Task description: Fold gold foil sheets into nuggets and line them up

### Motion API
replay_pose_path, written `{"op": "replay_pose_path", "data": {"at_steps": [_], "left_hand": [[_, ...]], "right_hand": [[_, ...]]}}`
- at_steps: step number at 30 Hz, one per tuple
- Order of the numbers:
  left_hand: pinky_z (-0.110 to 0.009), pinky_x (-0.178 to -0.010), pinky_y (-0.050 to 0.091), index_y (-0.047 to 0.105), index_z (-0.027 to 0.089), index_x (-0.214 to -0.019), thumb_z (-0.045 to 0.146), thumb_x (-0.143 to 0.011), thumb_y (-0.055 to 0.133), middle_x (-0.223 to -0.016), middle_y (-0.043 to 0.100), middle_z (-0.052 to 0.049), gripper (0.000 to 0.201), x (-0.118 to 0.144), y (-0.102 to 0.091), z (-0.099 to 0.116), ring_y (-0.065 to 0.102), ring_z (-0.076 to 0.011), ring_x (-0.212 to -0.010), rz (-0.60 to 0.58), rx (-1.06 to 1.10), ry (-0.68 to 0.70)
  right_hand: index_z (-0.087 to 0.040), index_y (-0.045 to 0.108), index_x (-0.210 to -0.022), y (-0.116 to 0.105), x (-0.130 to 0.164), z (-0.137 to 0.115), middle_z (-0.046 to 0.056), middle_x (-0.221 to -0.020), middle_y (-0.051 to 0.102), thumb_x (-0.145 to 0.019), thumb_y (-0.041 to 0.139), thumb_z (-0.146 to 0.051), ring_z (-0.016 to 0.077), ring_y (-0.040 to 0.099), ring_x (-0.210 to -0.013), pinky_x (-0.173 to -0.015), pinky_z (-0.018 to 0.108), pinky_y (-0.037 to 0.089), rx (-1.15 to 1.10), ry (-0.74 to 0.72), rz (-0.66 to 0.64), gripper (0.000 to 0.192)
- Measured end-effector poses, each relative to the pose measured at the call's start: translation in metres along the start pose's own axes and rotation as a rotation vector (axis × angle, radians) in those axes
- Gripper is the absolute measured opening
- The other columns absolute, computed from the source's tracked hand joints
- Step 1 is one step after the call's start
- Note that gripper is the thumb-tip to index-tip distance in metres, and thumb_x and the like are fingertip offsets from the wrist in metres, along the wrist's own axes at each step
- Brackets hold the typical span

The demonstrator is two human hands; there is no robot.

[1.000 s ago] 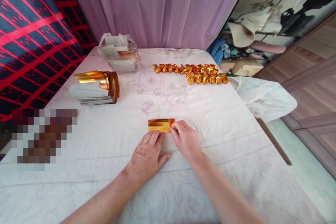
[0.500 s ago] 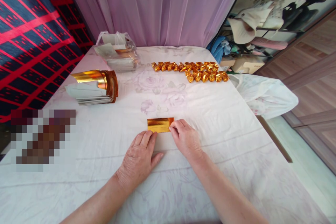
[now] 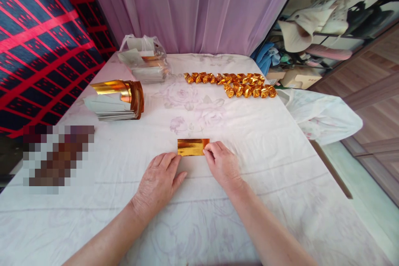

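Note:
A shiny gold foil paper (image 3: 192, 147), a flat rectangle, lies on the flowered tablecloth (image 3: 199, 183) in front of me. My right hand (image 3: 222, 162) pinches its lower right edge between thumb and forefinger. At its lower left corner, the fingertips of my left hand (image 3: 160, 174) touch the edge, fingers stretched out and the thumb apart. Beyond, in two rows, sit several folded gold foil pieces (image 3: 249, 90). A stack of gold foil sheets with pale backs (image 3: 116, 106) stands curved at the left.
A clear plastic bag (image 3: 145, 60) of papers sits at the back left. A white plastic bag (image 3: 330, 112) hangs by the right edge. Shelves with hats (image 3: 296, 33) stand at the right, a purple curtain (image 3: 193, 8) behind. A blurred-out patch (image 3: 59, 160) covers something at left.
My left hand has slid left along the paper's lower edge to its corner. My right hand keeps its pinch at the right. The whole view has shifted slightly.

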State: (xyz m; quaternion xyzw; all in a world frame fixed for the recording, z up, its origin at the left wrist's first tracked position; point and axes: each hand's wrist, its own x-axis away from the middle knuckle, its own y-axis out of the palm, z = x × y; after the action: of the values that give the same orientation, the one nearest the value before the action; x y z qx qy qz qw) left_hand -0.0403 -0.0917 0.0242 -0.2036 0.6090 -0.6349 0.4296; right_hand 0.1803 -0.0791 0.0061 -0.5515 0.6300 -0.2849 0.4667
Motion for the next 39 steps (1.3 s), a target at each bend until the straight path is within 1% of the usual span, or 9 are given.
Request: {"op": "replay_pose_path", "data": {"at_steps": [5, 11, 15, 18, 21, 23, 28, 34, 39], "left_hand": [[-0.043, -0.082, 0.056, 0.068, 0.015, -0.105, 0.028, -0.099, 0.043, -0.102, 0.068, -0.010, 0.029, -0.016, -0.003, -0.006, 0.063, -0.0242, -0.090, -0.024, -0.036, 0.009], [-0.045, -0.099, 0.051, 0.066, 0.015, -0.118, 0.023, -0.098, 0.045, -0.127, 0.063, -0.012, 0.030, -0.015, 0.006, -0.006, 0.057, -0.0273, -0.117, 0.060, -0.032, 0.111], [-0.047, -0.098, 0.052, 0.066, 0.014, -0.117, 0.022, -0.097, 0.045, -0.123, 0.064, -0.013, 0.030, -0.010, 0.009, -0.002, 0.058, -0.0271, -0.113, 0.058, -0.002, 0.084], [-0.046, -0.094, 0.053, 0.067, 0.013, -0.115, 0.020, -0.096, 0.048, -0.116, 0.065, -0.013, 0.028, -0.009, 0.009, 0.003, 0.058, -0.0263, -0.107, 0.076, 0.031, 0.087], [-0.046, -0.093, 0.053, 0.067, 0.013, -0.114, 0.019, -0.095, 0.051, -0.114, 0.065, -0.013, 0.026, -0.009, 0.008, 0.006, 0.058, -0.0263, -0.105, 0.094, 0.049, 0.104], [-0.047, -0.094, 0.053, 0.067, 0.014, -0.114, 0.018, -0.094, 0.051, -0.113, 0.065, -0.013, 0.026, -0.010, 0.008, 0.007, 0.057, -0.0265, -0.105, 0.091, 0.046, 0.113], [-0.047, -0.093, 0.053, 0.067, 0.016, -0.116, 0.015, -0.093, 0.050, -0.114, 0.063, -0.013, 0.029, -0.008, 0.005, 0.006, 0.057, -0.0273, -0.106, 0.066, -0.003, 0.147], [-0.048, -0.094, 0.053, 0.066, 0.017, -0.121, 0.014, -0.091, 0.050, -0.116, 0.061, -0.014, 0.033, -0.005, 0.006, 0.006, 0.055, -0.0285, -0.108, 0.038, -0.022, 0.157], [-0.047, -0.094, 0.052, 0.065, 0.017, -0.121, 0.014, -0.092, 0.049, -0.115, 0.061, -0.014, 0.034, -0.005, 0.007, 0.006, 0.055, -0.0279, -0.107, 0.052, -0.018, 0.157]], "right_hand": [[-0.022, 0.064, -0.088, 0.000, 0.001, 0.005, 0.003, -0.086, 0.068, -0.093, 0.049, -0.022, 0.0162, 0.063, -0.073, -0.065, 0.027, 0.043, -0.116, -0.015, 0.002, 0.015], [-0.022, 0.062, -0.091, -0.010, 0.006, 0.012, 0.003, -0.086, 0.068, -0.092, 0.049, -0.022, 0.0143, 0.064, -0.070, -0.067, 0.026, 0.049, -0.336, -0.032, 0.101, 0.014], [-0.021, 0.061, -0.090, -0.018, 0.009, 0.015, 0.003, -0.083, 0.067, -0.092, 0.050, -0.021, 0.0133, 0.063, -0.067, -0.063, 0.024, 0.049, -0.323, -0.001, 0.212, 0.011], [-0.021, 0.062, -0.095, -0.019, 0.010, 0.011, 0.004, -0.087, 0.068, -0.093, 0.049, -0.019, 0.0136, 0.063, -0.071, -0.065, 0.025, 0.051, -0.299, -0.071, 0.248, 0.014], [-0.022, 0.065, -0.099, -0.016, 0.009, 0.002, 0.005, -0.092, 0.070, -0.094, 0.048, -0.018, 0.0170, 0.065, -0.084, -0.076, 0.029, 0.052, -0.251, -0.207, 0.190, 0.018], [-0.023, 0.067, -0.097, -0.012, 0.008, -0.003, 0.005, -0.091, 0.071, -0.094, 0.050, -0.018, 0.0190, 0.064, -0.087, -0.078, 0.031, 0.051, -0.191, -0.235, 0.116, 0.017], [-0.022, 0.067, -0.088, -0.007, 0.004, -0.008, 0.004, -0.085, 0.069, -0.090, 0.059, -0.020, 0.0199, 0.061, -0.084, -0.074, 0.032, 0.047, -0.101, -0.122, -0.011, 0.009], [-0.022, 0.065, -0.085, -0.005, 0.004, -0.010, 0.003, -0.084, 0.068, -0.087, 0.064, -0.022, 0.0207, 0.060, -0.084, -0.073, 0.032, 0.044, -0.077, -0.068, -0.041, 0.002], [-0.022, 0.064, -0.084, -0.004, 0.003, -0.011, 0.002, -0.084, 0.068, -0.086, 0.067, -0.025, 0.0207, 0.060, -0.082, -0.072, 0.032, 0.042, -0.054, -0.060, -0.037, 0.004]]}}
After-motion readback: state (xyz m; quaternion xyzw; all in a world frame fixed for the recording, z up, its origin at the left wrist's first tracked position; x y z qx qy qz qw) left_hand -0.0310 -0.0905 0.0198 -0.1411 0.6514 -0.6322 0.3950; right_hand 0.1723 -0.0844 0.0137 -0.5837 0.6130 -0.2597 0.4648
